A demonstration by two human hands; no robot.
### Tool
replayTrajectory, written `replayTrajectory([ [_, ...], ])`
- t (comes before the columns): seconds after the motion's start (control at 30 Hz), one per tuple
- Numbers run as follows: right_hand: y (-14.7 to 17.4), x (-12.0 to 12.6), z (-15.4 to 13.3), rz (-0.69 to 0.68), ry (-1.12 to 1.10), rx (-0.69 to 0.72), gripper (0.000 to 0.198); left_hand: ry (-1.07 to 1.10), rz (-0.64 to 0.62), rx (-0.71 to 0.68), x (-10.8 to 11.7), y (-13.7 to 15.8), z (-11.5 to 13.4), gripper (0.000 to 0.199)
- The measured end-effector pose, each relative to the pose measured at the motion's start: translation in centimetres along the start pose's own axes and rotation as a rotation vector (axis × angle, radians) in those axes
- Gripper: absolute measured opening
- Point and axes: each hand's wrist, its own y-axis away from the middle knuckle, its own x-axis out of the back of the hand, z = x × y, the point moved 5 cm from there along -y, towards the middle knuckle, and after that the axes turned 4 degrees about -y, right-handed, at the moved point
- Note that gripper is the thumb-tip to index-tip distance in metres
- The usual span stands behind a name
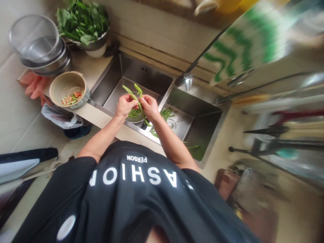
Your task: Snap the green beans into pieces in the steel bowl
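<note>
Above the left sink basin, my left hand (125, 106) is closed, its thumb and fingers pinching long green beans (138, 89). My right hand (150, 108) grips the same beans close beside it, also closed. The bean ends stick up past my fingertips and hang down below my right hand. Under my hands, a round metal bowl (153, 95) in the basin holds short green bean pieces (134, 113). More whole beans (165, 113) lie in the right basin near the drain, partly hidden by my right forearm.
A beige colander (54, 88) with red and green scraps stands left of the sink. Behind it are stacked metal bowls (45, 67) and leafy greens (83, 22) in a bowl. A faucet (187, 82) rises behind the basins. A bagged bin (62, 116) is at lower left.
</note>
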Motion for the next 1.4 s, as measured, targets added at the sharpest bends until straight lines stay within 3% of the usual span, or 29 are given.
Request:
replayTrajectory([
  [0.17, 0.2, 0.5, -1.0, -0.019, 0.038, 0.012, 0.036, -0.035, -0.049, 0.027, 0.1, 0.5, -0.3, 0.028],
  [0.3, 0.5, 0.5, -1.4, -0.02, 0.067, 0.022, 0.039, -0.062, -0.054, -0.02, -0.1, 0.5, -0.4, 0.023],
  [0.57, 0.1, -0.8, 1.4, 0.049, -0.109, -0.144, 0.055, 0.0, 0.075, -0.044, 0.1, 0.3, -0.8, 0.015],
  [0.77, -0.7, 0.0, 2.7, 0.113, -0.233, -0.183, 0.05, 0.051, 0.14, 0.037, 0.8, 0.1, -1.4, 0.019],
  [0.87, -1.3, 1.9, 3.6, 0.209, -0.396, -0.162, 0.042, 0.101, 0.233, 0.036, 2.5, -0.9, -1.5, 0.02],
  [0.97, -2.2, 5.6, 4.9, 0.394, -0.604, -0.131, 0.031, 0.103, 0.434, -0.028, 6.3, -2.2, -1.1, 0.022],
  [1.03, -2.7, 7.7, 5.3, 0.443, -0.632, -0.113, 0.028, 0.042, 0.503, -0.061, 8.4, -2.6, -0.7, 0.024],
  [1.13, -2.7, 7.8, 4.5, 0.312, -0.545, -0.143, 0.03, -0.054, 0.345, -0.016, 8.0, -2.5, -0.9, 0.022],
  [1.27, -1.6, 3.7, 1.7, 0.031, -0.319, -0.161, 0.04, -0.128, -0.075, 0.059, 2.3, -0.9, -2.6, 0.022],
  [1.4, -1.1, 1.1, -0.3, -0.124, -0.04, -0.025, 0.032, -0.177, -0.227, 0.038, -1.2, 0.1, -3.8, 0.015],
])
